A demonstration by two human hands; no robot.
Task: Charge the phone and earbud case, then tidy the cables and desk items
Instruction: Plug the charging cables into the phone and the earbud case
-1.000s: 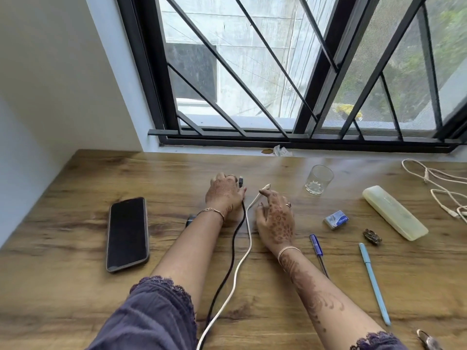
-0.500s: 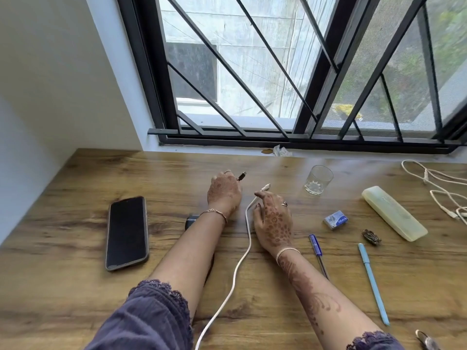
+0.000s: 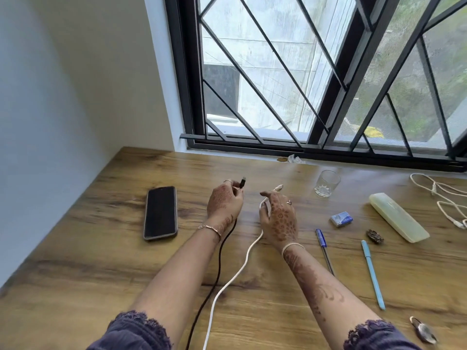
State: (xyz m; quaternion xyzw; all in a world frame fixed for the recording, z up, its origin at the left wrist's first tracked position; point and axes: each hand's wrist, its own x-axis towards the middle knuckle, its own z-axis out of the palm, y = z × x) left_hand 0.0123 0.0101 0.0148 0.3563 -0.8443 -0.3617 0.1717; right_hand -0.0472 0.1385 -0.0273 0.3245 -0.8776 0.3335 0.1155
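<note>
Left hand (image 3: 223,202) pinches black cable (image 3: 219,260); right hand (image 3: 280,218) apparently holds white cable (image 3: 243,268).

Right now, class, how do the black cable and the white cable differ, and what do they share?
The black cable is pinched in the left hand; the white cable is held in the right hand. The black cable's plug stands nearly upright; the white cable's plug leans far to the right. Both trail back toward the near edge of the desk.
</note>
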